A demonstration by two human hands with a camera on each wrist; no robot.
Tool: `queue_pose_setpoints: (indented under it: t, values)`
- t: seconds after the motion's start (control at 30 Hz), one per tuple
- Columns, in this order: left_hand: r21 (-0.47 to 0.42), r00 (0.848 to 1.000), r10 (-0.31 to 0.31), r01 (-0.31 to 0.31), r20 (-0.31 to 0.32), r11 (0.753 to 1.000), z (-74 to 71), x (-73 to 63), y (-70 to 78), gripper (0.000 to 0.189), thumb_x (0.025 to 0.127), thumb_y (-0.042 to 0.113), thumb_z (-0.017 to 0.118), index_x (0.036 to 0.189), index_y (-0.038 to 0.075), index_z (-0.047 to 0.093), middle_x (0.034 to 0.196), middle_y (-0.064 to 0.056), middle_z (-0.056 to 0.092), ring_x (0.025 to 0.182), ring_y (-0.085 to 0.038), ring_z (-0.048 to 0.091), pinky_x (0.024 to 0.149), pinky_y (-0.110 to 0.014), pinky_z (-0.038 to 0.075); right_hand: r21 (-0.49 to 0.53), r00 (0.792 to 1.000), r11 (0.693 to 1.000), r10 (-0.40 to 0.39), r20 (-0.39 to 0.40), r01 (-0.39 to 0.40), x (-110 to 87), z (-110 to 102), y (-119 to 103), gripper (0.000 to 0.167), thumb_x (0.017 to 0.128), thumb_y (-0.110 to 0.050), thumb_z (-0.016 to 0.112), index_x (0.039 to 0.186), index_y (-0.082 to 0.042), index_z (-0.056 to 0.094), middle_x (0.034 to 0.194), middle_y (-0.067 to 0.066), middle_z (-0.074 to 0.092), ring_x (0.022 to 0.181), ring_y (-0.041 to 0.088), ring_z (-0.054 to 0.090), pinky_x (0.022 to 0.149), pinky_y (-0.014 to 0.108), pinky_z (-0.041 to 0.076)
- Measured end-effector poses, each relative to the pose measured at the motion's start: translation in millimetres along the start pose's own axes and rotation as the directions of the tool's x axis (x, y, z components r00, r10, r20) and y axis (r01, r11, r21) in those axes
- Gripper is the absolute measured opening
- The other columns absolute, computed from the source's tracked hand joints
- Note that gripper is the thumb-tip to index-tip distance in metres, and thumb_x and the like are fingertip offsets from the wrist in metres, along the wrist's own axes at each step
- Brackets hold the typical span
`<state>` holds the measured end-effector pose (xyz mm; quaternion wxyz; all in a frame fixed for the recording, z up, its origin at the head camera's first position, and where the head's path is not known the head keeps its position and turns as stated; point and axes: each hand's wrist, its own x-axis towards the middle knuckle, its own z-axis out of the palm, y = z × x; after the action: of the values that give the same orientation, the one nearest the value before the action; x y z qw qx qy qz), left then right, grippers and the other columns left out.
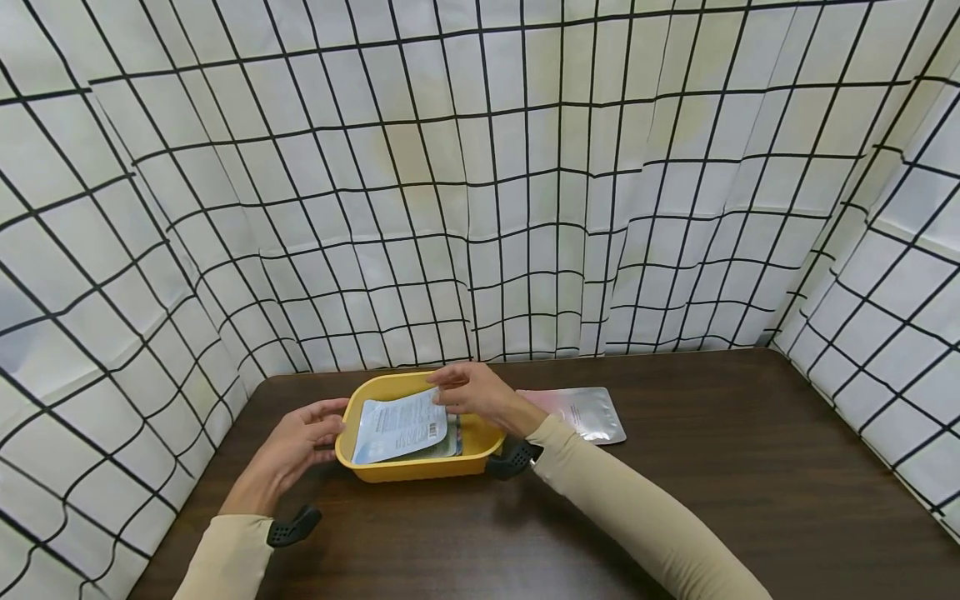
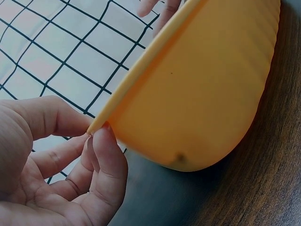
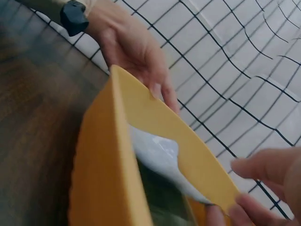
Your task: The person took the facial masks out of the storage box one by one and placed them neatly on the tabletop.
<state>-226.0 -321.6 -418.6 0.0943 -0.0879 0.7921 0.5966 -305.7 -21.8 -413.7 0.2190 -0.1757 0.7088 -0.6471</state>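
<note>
A yellow plastic basin [image 1: 420,471] stands on the table towards its left side. My left hand [image 1: 300,437] pinches the basin's rim at the left end between thumb and finger, as the left wrist view shows up close. Inside the basin lies a white and pale blue printed packet [image 1: 397,425] with a barcode, its right side tilted up. Beneath it a green packet [image 3: 162,197] shows in part. My right hand [image 1: 476,392] is over the basin's right half, fingertips at the upper right edge of the white packet, thumb held apart from the fingers.
A silver and pink flat packet [image 1: 596,412] lies on the dark wooden table [image 1: 712,442] to the right of the basin, partly behind my right wrist. White curtains with a black grid [image 1: 525,208] hang behind and along both sides of the table.
</note>
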Motion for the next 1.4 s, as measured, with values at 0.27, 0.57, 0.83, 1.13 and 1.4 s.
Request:
queue_pose_setpoints:
  t: [0.27, 0.57, 0.83, 1.13, 1.4]
  values:
    - [0.005, 1.0, -0.005, 0.005, 0.0, 1.0, 0.3, 0.1, -0.3, 0.06, 0.1, 0.016, 0.06, 0.154, 0.004, 0.038, 0.14, -0.021, 0.053, 0.098, -0.02, 0.063, 0.081, -0.033, 0.057, 0.095, 0.986, 0.995, -0.015, -0.165, 0.031, -7.9, 16.5, 0.3, 0.041, 0.086, 0.008, 0.073, 0.125, 0.0, 0.065, 0.133, 0.018, 0.06, 0.121, 0.032, 0.062, 0.085, 0.037, 0.059]
    - [0.004, 1.0, -0.006, 0.006, -0.003, 1.0, 0.1, 0.7, 0.9, 0.059, 0.1, 0.015, 0.059, 0.154, 0.004, 0.038, 0.138, -0.021, 0.054, 0.097, -0.021, 0.062, 0.08, -0.032, 0.057, 0.114, 0.983, 0.993, 0.056, -0.174, -0.037, -10.0, 20.1, -0.5, 0.068, 0.081, 0.014, 0.073, 0.143, -0.002, 0.05, 0.141, 0.018, 0.051, 0.098, 0.026, 0.069, 0.082, 0.036, 0.06]
    - [0.002, 1.0, -0.003, 0.003, 0.005, 1.0, -0.1, 0.9, 0.6, 0.059, 0.1, 0.014, 0.058, 0.154, 0.003, 0.037, 0.14, -0.022, 0.052, 0.098, -0.021, 0.063, 0.08, -0.033, 0.057, 0.127, 0.991, 0.985, 0.125, -0.057, -0.117, -11.3, 18.9, -0.3, 0.065, 0.088, 0.004, 0.072, 0.147, 0.003, 0.045, 0.119, 0.016, 0.071, 0.101, 0.028, 0.072, 0.088, 0.043, 0.058]
    - [0.001, 1.0, -0.007, 0.007, 0.005, 1.0, -0.8, 0.6, -0.1, 0.059, 0.1, 0.015, 0.059, 0.154, 0.004, 0.037, 0.138, -0.021, 0.054, 0.098, -0.021, 0.062, 0.08, -0.033, 0.057, 0.049, 0.99, 0.989, 0.14, 0.035, -0.142, -13.5, 21.9, 2.6, 0.037, 0.09, -0.004, 0.074, 0.124, -0.002, 0.061, 0.104, 0.009, 0.074, 0.087, 0.025, 0.075, 0.075, 0.038, 0.061]
    - [-0.002, 1.0, -0.004, 0.004, 0.007, 1.0, -0.1, -0.4, 0.3, 0.06, 0.1, 0.015, 0.059, 0.154, 0.003, 0.037, 0.14, -0.022, 0.053, 0.098, -0.021, 0.063, 0.08, -0.033, 0.057, 0.019, 0.991, 0.991, 0.134, 0.026, -0.134, -14.1, 20.3, 0.9, 0.036, 0.092, -0.005, 0.072, 0.126, -0.005, 0.06, 0.101, 0.008, 0.074, 0.083, 0.024, 0.075, 0.071, 0.036, 0.061]
